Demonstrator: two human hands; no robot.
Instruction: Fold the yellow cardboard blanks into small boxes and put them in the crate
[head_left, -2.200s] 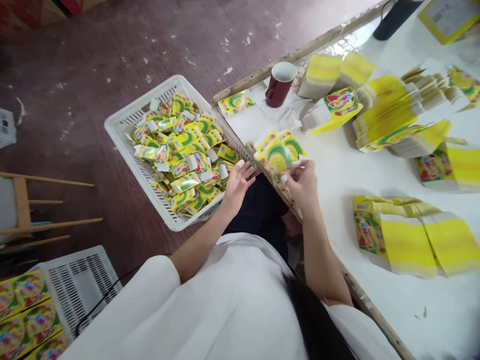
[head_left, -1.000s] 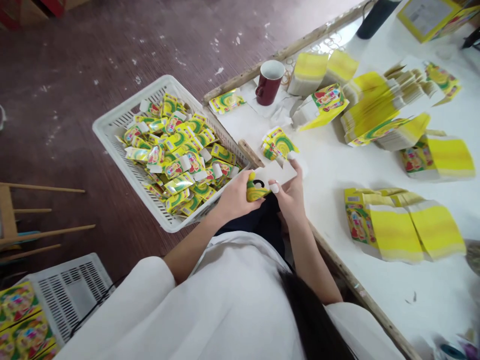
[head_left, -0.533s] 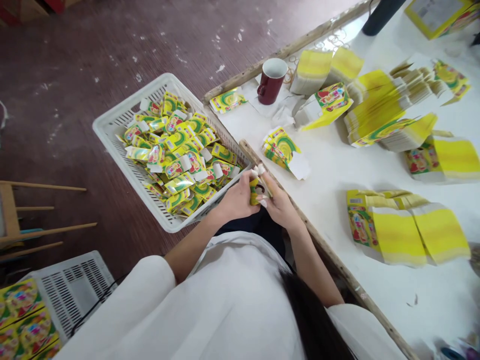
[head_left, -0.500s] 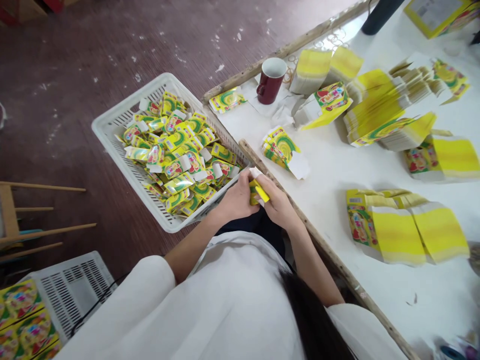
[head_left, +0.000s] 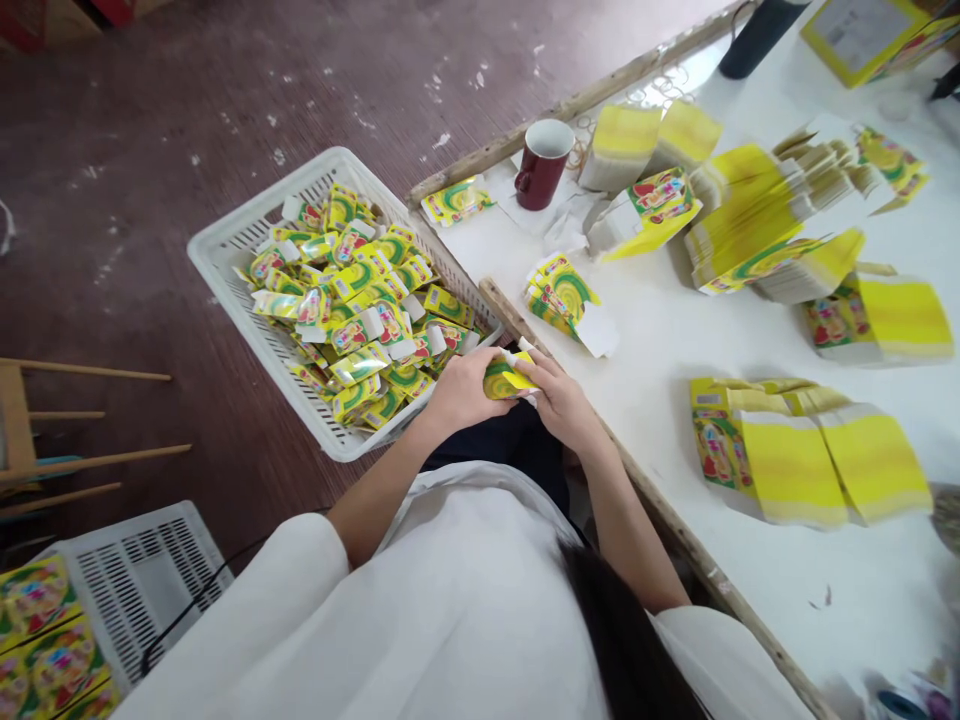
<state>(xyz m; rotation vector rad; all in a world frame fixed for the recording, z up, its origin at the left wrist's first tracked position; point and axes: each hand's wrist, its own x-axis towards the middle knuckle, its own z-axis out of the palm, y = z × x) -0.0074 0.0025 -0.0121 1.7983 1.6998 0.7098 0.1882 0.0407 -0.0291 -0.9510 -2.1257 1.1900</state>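
Observation:
Between my two hands is a small yellow and green cardboard box (head_left: 504,380), held over my lap by the table edge. My left hand (head_left: 466,388) is closed round its left side. The fingers of my right hand (head_left: 561,400) grip its right end, where a yellow and white flap shows. Just to the left stands a white plastic basket (head_left: 262,345) heaped with small boxes (head_left: 360,310) of the same print, several with white flaps sticking out. A few flat cartons (head_left: 564,295) lie on the table beyond my right hand.
The white table (head_left: 660,440) has a wooden edge (head_left: 645,475). On it stand a maroon mug (head_left: 543,165), a dark bottle (head_left: 761,40) and stacks of flat yellow cartons (head_left: 795,450). A second crate (head_left: 150,570) and a wooden stool (head_left: 15,415) are at the left.
The small box has turned between my hands, so its printed green side now shows. My left hand has shifted slightly left, and my right hand has altered its grip on the end.

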